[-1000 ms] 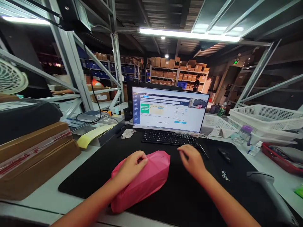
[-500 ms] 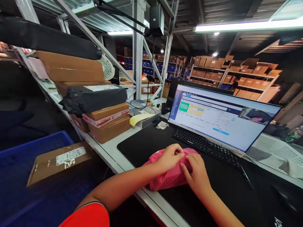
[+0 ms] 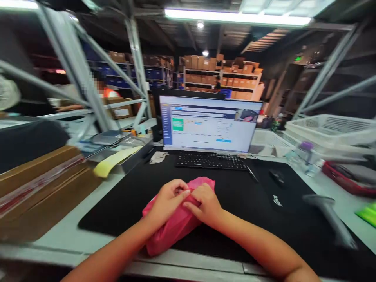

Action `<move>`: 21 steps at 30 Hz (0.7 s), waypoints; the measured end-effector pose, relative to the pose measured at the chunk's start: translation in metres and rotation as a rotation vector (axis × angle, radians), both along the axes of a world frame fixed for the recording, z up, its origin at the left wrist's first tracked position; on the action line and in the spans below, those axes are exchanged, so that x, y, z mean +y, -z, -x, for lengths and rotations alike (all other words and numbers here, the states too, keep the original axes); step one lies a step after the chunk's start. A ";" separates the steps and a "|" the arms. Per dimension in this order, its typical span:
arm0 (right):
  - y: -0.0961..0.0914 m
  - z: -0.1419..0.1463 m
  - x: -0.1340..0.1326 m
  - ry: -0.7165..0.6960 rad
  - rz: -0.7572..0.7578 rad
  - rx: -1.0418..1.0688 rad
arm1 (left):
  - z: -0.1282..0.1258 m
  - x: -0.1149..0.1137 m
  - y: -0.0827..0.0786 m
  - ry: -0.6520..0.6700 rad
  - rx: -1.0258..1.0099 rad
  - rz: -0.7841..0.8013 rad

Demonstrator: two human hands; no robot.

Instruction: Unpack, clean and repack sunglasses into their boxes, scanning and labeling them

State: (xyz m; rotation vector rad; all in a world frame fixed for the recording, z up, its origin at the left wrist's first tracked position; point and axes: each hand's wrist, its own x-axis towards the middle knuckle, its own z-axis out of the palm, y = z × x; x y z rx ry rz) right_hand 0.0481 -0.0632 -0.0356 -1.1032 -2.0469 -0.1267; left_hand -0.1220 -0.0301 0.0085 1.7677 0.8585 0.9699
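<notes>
A pink plastic bag (image 3: 173, 231), bulging with contents I cannot see, lies on the black desk mat (image 3: 235, 223) near the table's front edge. My left hand (image 3: 172, 197) is closed on the top of the bag, thumb and fingertips pinching the plastic. Right beside it, my right hand (image 3: 205, 201) also grips the bag, its fingers curled over the upper edge. The two hands nearly touch. Behind the bag stand a black keyboard (image 3: 210, 160) and a lit monitor (image 3: 205, 125).
Cardboard boxes (image 3: 44, 188) are stacked at the left beside a yellow paper strip (image 3: 114, 160). On the right lie a mouse (image 3: 276, 177), a pen (image 3: 252, 174), a barcode scanner (image 3: 331, 219) and a red pouch (image 3: 343, 178), with white baskets (image 3: 337, 127) behind. A person (image 3: 108, 92) is at the back left.
My view has swung to the right, bringing the scanner and pouch into sight. Both hands stay at the bag's top; the right hand's fingers are now more curled onto it.
</notes>
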 end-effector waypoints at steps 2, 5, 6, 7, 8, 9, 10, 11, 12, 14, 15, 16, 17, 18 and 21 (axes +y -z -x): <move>-0.001 -0.001 0.004 0.030 -0.041 -0.064 | -0.002 0.005 -0.004 -0.018 0.023 -0.018; -0.001 -0.004 0.007 0.011 -0.054 -0.171 | -0.004 0.017 -0.010 -0.114 0.103 -0.165; -0.001 -0.004 0.007 -0.023 -0.043 -0.212 | -0.003 0.023 -0.012 -0.160 0.146 -0.243; -0.002 -0.005 0.006 -0.073 -0.031 -0.260 | -0.001 0.029 -0.014 -0.211 0.194 -0.331; -0.005 -0.006 0.005 -0.134 -0.023 -0.312 | 0.003 0.036 -0.016 -0.265 0.244 -0.427; -0.009 -0.007 0.003 -0.198 -0.021 -0.370 | 0.007 0.045 -0.019 -0.319 0.292 -0.524; -0.014 -0.010 0.001 -0.257 -0.028 -0.429 | 0.014 0.054 -0.022 -0.368 0.342 -0.611; -0.021 -0.013 -0.001 -0.301 -0.043 -0.484 | 0.021 0.063 -0.025 -0.409 0.391 -0.681; -0.028 -0.018 -0.001 -0.326 -0.056 -0.531 | 0.029 0.073 -0.028 -0.446 0.435 -0.726; -0.043 -0.030 0.001 -0.330 -0.037 -0.598 | 0.047 0.093 -0.034 -0.504 0.514 -0.762; -0.050 -0.037 0.005 -0.313 0.006 -0.619 | 0.056 0.101 -0.036 -0.530 0.541 -0.768; -0.055 -0.043 0.008 -0.286 0.071 -0.636 | 0.064 0.108 -0.037 -0.545 0.567 -0.768; -0.058 -0.049 0.012 -0.258 0.147 -0.650 | 0.071 0.114 -0.037 -0.547 0.597 -0.762; -0.060 -0.053 0.016 -0.231 0.223 -0.662 | 0.076 0.119 -0.036 -0.531 0.636 -0.747; -0.057 -0.059 0.021 -0.156 0.366 -0.685 | 0.082 0.125 -0.026 -0.469 0.750 -0.687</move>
